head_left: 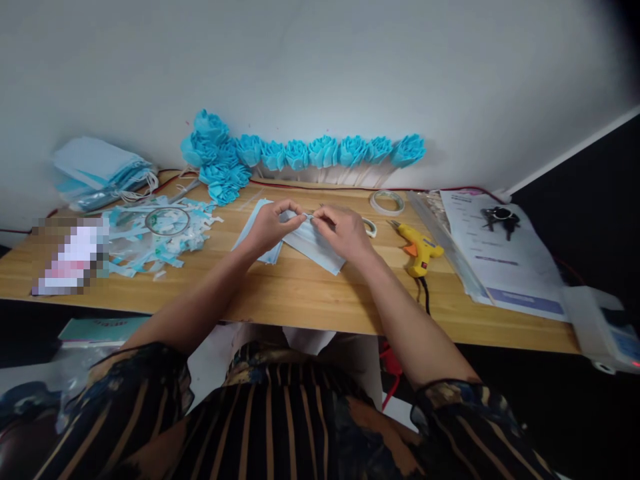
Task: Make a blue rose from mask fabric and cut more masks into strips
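In the middle of the desk, my left hand (pixel 273 225) and my right hand (pixel 344 230) meet fingertip to fingertip. Thumb and fingers of each are pinched together on a small pale-blue piece (pixel 309 216), which looks like soft material; its exact shape is mostly hidden. Below my right hand lies a flat light-blue mask sheet (pixel 316 248), slanting toward the desk's front edge. Another blue mask sheet (pixel 273 256) lies partly under my left hand. Behind my right hand, a white tape roll (pixel 371 228) shows only in part.
Blue fabric roses (pixel 323 152) on sticks line the wall. Left are stacked masks (pixel 103 167), a pile of cut scraps (pixel 187 235) and a blurred-out item (pixel 73 257). Right are a clear tape roll (pixel 387 201), yellow glue gun (pixel 419 250), papers (pixel 500 257) and keys (pixel 501 219).
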A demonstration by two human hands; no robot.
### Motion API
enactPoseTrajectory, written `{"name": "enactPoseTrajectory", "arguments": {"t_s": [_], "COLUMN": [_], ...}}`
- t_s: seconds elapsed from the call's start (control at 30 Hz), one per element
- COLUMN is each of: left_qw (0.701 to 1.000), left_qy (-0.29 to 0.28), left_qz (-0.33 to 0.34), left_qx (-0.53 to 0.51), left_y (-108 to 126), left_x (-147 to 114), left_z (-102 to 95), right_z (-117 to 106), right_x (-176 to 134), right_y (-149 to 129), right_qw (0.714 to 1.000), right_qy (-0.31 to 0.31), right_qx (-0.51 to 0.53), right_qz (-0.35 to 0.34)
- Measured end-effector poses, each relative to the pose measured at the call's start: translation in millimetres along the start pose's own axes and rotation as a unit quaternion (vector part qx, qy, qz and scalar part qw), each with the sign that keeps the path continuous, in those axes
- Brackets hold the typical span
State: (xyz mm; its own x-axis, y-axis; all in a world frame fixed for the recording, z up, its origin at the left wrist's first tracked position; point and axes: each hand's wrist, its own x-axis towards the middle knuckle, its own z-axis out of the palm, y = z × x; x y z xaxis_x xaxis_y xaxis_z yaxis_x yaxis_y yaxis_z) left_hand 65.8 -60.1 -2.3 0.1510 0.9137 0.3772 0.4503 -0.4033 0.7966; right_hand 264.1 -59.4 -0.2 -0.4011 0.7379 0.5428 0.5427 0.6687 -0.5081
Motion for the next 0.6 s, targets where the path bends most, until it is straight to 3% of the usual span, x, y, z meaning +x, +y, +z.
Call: {"name": "enactPoseTrajectory", "arguments": {"t_s": [0.17, 0.6], "left_qw": [1.000, 0.999], "left_qy": [-0.010, -0.016], "left_qz": [0.000, -0.023], "left_qx": [0.005, -0.020], "left_y": [-1.1, -0.7], "left_x": [-0.2, -1.8], "left_z": [0.9, 3.8], "right_z": [0.6, 8.5], "right_x": [-0.5, -1.9], "right_y": [0.0, -1.2], "right_qw": [1.000, 0.998], "right_qy": [0.001, 0.010], "right_qx": [-0.001, 0.043], "right_qz": [-0.009, 0.051]}}
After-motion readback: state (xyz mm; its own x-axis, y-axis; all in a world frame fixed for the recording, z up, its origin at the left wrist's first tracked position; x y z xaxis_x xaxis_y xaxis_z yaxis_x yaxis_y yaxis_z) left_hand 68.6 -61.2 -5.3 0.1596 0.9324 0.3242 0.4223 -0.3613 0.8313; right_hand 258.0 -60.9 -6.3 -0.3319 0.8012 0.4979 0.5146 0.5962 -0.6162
